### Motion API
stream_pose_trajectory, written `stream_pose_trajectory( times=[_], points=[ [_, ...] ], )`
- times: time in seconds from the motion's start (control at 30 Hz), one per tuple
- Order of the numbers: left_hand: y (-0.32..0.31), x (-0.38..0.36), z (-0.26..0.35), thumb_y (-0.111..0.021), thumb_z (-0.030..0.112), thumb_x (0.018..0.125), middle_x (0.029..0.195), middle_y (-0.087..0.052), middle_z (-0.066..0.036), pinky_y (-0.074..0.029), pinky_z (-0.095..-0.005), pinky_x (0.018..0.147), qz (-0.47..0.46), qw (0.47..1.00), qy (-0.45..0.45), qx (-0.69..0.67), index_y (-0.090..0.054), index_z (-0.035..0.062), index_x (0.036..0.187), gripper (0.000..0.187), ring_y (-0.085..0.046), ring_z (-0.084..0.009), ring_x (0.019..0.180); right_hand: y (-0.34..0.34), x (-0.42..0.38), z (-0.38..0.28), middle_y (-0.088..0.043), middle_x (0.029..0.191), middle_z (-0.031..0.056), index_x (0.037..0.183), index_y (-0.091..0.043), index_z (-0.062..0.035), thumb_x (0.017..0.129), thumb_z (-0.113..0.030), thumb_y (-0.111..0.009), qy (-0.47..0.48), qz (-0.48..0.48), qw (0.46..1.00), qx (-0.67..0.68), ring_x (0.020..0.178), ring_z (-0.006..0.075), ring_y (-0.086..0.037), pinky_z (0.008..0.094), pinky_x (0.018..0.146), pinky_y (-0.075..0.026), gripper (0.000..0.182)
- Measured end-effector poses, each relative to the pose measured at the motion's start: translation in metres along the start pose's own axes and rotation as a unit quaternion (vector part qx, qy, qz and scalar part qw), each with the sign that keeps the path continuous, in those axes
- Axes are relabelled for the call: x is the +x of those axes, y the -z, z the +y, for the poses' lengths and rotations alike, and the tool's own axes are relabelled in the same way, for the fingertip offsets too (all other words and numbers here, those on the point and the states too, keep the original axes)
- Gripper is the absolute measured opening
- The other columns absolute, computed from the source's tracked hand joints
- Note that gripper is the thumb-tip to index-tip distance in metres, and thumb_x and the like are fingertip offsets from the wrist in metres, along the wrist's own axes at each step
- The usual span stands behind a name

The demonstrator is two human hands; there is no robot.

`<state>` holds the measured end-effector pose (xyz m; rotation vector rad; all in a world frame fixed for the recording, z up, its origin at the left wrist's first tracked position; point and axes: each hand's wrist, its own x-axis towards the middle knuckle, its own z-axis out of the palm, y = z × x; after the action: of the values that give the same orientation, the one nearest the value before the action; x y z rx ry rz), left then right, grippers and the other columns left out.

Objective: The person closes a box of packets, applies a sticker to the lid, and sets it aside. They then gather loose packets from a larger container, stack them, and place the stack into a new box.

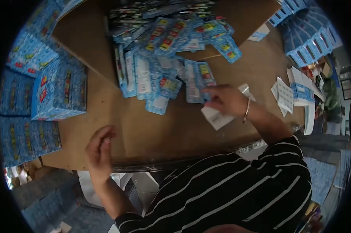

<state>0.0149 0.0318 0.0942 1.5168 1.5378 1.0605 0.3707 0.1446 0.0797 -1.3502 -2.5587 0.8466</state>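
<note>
Brown tabletop (144, 132), flat blue packets (143, 77), red-yellow logos (172, 35)

No word or number legible. Lettering is there, too small or blurred: red and yellow blocks on blue packets (172, 35) beyond the right hand (223, 101); similar blocks on a blue carton (69, 91) well off to its left. Packets turned label-up (143, 77), left of that hand: fine print on white panels. White card (219, 120) just under it: dark printed patch. White sheet (285, 96) to its right: rows of marks.
</note>
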Motion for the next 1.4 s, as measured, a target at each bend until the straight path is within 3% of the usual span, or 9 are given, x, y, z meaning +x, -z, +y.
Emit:
stream_pose_trajectory(
  times=[0.13, 0.37, 0.63, 0.73, 0.87, 0.97, 1.2, 1.33, 1.4],
  points=[
    [-0.084, 0.010, 0.149, -0.059, 0.012, 0.078, 0.100, -0.060, -0.019, -0.048, -0.0401, 0.077, -0.343, 0.912, -0.223, 0.021, -0.052, 0.0014, 0.115, 0.039, -0.058, -0.0357, 0.091, 0.027, -0.069, 0.116, -0.061, 0.067, 0.0127, 0.108, -0.058, -0.0035, 0.080, -0.022, -0.063, -0.180, 0.163, 0.970, -0.006, 0.057, 0.0213, -0.058, 0.0309, 0.056, -0.045, 0.033],
    [-0.212, 0.012, 0.244, -0.061, 0.016, 0.077, 0.097, -0.060, -0.018, -0.049, -0.0384, 0.073, -0.461, 0.825, -0.327, 0.016, -0.054, 0.0003, 0.109, 0.036, -0.058, -0.0331, 0.088, 0.064, -0.163, 0.223, -0.064, 0.074, 0.0156, 0.102, -0.062, -0.0055, 0.081, -0.028, -0.060, -0.262, 0.265, 0.921, -0.118, 0.063, 0.0274, -0.062, 0.0352, 0.059, -0.047, 0.030],
    [-0.304, 0.008, 0.262, -0.060, 0.019, 0.078, 0.097, -0.059, -0.018, -0.048, -0.0390, 0.074, -0.466, 0.797, -0.377, 0.070, -0.054, -0.0009, 0.109, 0.036, -0.058, -0.0328, 0.089, 0.088, -0.263, 0.345, -0.064, 0.084, 0.0179, 0.097, -0.066, -0.0077, 0.087, -0.038, -0.050, -0.313, 0.323, 0.866, -0.218, 0.079, 0.0351, -0.061, 0.0408, 0.071, -0.049, 0.035],
    [-0.319, 0.007, 0.262, -0.060, 0.020, 0.079, 0.098, -0.059, -0.018, -0.048, -0.0391, 0.074, -0.453, 0.799, -0.386, 0.083, -0.054, -0.0013, 0.108, 0.037, -0.058, -0.0326, 0.089, 0.080, -0.261, 0.385, -0.062, 0.100, 0.0136, 0.108, -0.061, -0.0114, 0.087, -0.041, -0.048, -0.370, 0.183, 0.879, -0.240, 0.090, 0.0320, -0.060, 0.0429, 0.074, -0.048, 0.038],
    [-0.361, 0.007, 0.284, -0.059, 0.021, 0.079, 0.098, -0.059, -0.018, -0.048, -0.0394, 0.074, -0.456, 0.746, -0.482, 0.059, -0.054, -0.0019, 0.108, 0.037, -0.058, -0.0325, 0.089, 0.119, -0.222, 0.337, -0.054, 0.114, 0.0151, 0.114, -0.055, -0.0131, 0.085, -0.037, -0.052, -0.434, 0.190, 0.816, -0.331, 0.101, 0.0333, -0.055, 0.0413, 0.084, -0.046, 0.038],
    [-0.386, 0.002, 0.290, -0.059, 0.022, 0.080, 0.098, -0.059, -0.018, -0.048, -0.0396, 0.074, -0.475, 0.704, -0.527, 0.038, -0.054, -0.0023, 0.108, 0.038, -0.058, -0.0323, 0.090, 0.134, -0.151, 0.394, -0.058, 0.106, 0.0164, 0.112, -0.054, -0.0125, 0.086, -0.034, -0.052, -0.225, 0.359, 0.832, -0.358, 0.091, 0.0350, -0.058, 0.0429, 0.075, -0.047, 0.034],
    [-0.337, 0.036, 0.256, -0.058, 0.025, 0.081, 0.099, -0.058, -0.018, -0.047, -0.0400, 0.075, -0.363, 0.772, -0.487, 0.188, -0.053, -0.0034, 0.108, 0.039, -0.058, -0.0320, 0.090, 0.139, 0.043, 0.438, -0.061, 0.098, 0.0139, 0.107, -0.058, -0.0127, 0.085, -0.034, -0.054, -0.065, 0.305, 0.882, -0.353, 0.085, 0.0331, -0.060, 0.0418, 0.072, -0.048, 0.031],
    [-0.321, 0.043, 0.251, -0.058, 0.027, 0.081, 0.099, -0.058, -0.018, -0.047, -0.0403, 0.075, -0.329, 0.767, -0.515, 0.198, -0.053, -0.0039, 0.107, 0.041, -0.058, -0.0318, 0.090, 0.132, 0.039, 0.313, -0.064, 0.093, 0.0123, 0.103, -0.061, -0.0129, 0.084, -0.034, -0.056, -0.058, 0.252, 0.870, -0.419, 0.081, 0.0319, -0.061, 0.0411, 0.070, -0.048, 0.029],
    [-0.312, 0.068, 0.187, -0.064, 0.022, 0.074, 0.086, -0.059, -0.012, -0.050, -0.0358, 0.067, -0.253, 0.875, -0.384, 0.153, -0.056, 0.0023, 0.098, 0.032, -0.060, -0.0278, 0.081, 0.102, -0.016, 0.243, -0.065, 0.090, 0.0118, 0.099, -0.063, -0.0130, 0.083, -0.031, -0.058, -0.081, 0.265, 0.919, -0.281, 0.079, 0.0310, -0.062, 0.0402, 0.069, -0.048, 0.025]
  ],
)
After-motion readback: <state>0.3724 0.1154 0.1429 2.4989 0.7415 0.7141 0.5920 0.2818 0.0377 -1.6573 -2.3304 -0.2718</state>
